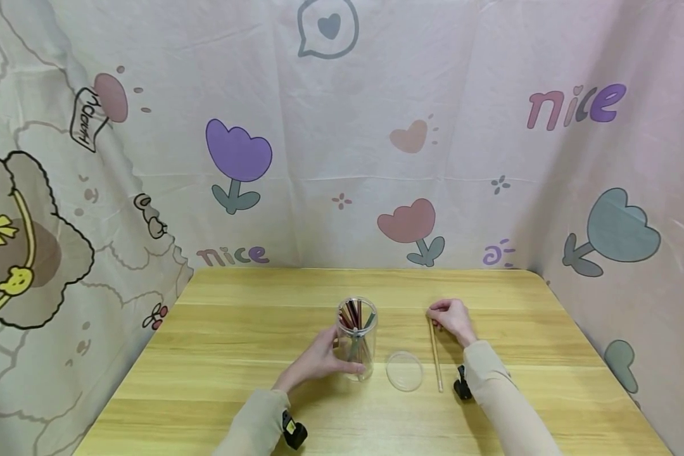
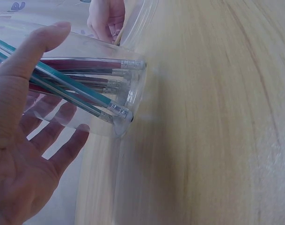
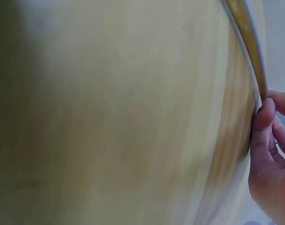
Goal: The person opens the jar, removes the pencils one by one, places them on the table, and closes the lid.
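A clear jar (image 1: pixel 366 348) stands upright on the table, and my left hand (image 1: pixel 322 358) grips it around its side. Several dark red, brown and teal pencils (image 2: pixel 86 89) lean inside, their metal-banded eraser ends at the jar's bottom. To the right of the jar, my right hand (image 1: pixel 455 318) pinches the far end of a yellow pencil (image 1: pixel 436 358) between thumb and fingertips. Up close in the right wrist view, the golden pencil (image 3: pixel 251 44) runs up from the thumb and finger of the right hand (image 3: pixel 271 145). Its near end points toward the table's front.
A round clear lid (image 1: pixel 405 371) lies flat between the jar and the yellow pencil. The wooden table (image 1: pixel 234 329) meets a printed cloth backdrop (image 1: pixel 330 126) at the back and sides. Each wrist carries a small black camera (image 1: pixel 294 432).
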`<state>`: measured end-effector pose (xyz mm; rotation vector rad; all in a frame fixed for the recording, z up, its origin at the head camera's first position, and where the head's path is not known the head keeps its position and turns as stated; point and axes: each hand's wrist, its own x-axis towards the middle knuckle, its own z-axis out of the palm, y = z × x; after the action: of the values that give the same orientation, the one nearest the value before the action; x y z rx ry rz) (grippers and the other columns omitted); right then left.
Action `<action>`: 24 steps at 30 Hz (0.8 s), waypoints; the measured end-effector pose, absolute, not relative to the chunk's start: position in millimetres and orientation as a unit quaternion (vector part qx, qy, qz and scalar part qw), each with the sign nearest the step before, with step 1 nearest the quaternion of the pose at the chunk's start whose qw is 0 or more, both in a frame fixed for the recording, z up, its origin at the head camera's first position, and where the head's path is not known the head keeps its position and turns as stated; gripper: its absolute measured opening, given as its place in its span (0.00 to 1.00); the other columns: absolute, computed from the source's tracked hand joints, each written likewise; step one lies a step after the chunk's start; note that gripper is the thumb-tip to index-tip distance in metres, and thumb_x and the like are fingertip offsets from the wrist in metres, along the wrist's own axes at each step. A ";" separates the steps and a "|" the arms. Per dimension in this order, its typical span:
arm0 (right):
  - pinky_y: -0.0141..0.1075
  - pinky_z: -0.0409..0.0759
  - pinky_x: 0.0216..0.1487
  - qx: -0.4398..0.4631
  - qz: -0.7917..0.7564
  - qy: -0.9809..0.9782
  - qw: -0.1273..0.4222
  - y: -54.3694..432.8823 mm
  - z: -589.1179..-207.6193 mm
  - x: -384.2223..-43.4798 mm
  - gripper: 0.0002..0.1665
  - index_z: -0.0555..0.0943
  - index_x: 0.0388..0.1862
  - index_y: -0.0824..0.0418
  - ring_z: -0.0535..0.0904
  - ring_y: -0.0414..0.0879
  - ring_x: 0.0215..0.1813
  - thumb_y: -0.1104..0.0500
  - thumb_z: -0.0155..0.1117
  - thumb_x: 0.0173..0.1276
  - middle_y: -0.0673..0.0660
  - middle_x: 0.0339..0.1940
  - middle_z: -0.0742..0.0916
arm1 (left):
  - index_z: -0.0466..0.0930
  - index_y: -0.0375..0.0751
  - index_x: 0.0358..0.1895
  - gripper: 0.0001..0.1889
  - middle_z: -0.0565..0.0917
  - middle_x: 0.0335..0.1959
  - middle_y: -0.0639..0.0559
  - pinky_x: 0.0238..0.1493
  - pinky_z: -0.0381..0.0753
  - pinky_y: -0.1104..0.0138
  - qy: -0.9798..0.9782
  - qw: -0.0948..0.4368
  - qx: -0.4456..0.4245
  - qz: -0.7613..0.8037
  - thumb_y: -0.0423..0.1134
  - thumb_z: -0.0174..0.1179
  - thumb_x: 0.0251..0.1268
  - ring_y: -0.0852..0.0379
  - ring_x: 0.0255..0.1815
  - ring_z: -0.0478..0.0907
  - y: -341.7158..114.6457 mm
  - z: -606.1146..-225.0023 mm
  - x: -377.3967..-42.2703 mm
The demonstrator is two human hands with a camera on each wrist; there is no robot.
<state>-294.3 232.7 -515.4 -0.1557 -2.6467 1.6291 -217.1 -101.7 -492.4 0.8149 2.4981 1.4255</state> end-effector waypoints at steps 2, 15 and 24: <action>0.26 0.79 0.20 -0.051 0.510 -0.859 0.019 231.5 -514.2 -294.8 0.10 0.83 0.39 0.77 0.77 0.38 0.18 0.70 0.66 0.60 0.55 0.18 0.86 | 0.71 0.46 0.68 0.43 0.77 0.69 0.46 0.71 0.73 0.39 0.834 0.075 0.272 0.473 0.49 0.80 0.46 0.40 0.72 0.71 -101.4 -492.7 -217.8; 0.28 0.85 0.25 -0.051 0.526 -0.849 -0.001 236.4 -513.1 -292.1 0.20 0.80 0.46 0.79 0.82 0.38 0.20 0.65 0.72 0.62 0.58 0.25 0.90 | 0.70 0.45 0.69 0.44 0.78 0.68 0.45 0.70 0.75 0.41 0.831 0.081 0.270 0.480 0.48 0.80 0.45 0.41 0.70 0.74 -100.3 -493.6 -217.9; 0.30 0.86 0.24 -0.038 0.522 -0.852 -0.025 238.7 -510.4 -284.6 0.16 0.83 0.43 0.78 0.81 0.40 0.21 0.66 0.73 0.60 0.58 0.23 0.89 | 0.71 0.46 0.69 0.43 0.78 0.68 0.46 0.71 0.74 0.41 0.828 0.085 0.264 0.487 0.47 0.80 0.46 0.42 0.71 0.73 -99.9 -492.9 -216.6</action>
<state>-284.6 238.7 -510.4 -0.1223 -2.7204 1.6662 -216.6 -99.9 -492.9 0.7885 2.4682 1.4531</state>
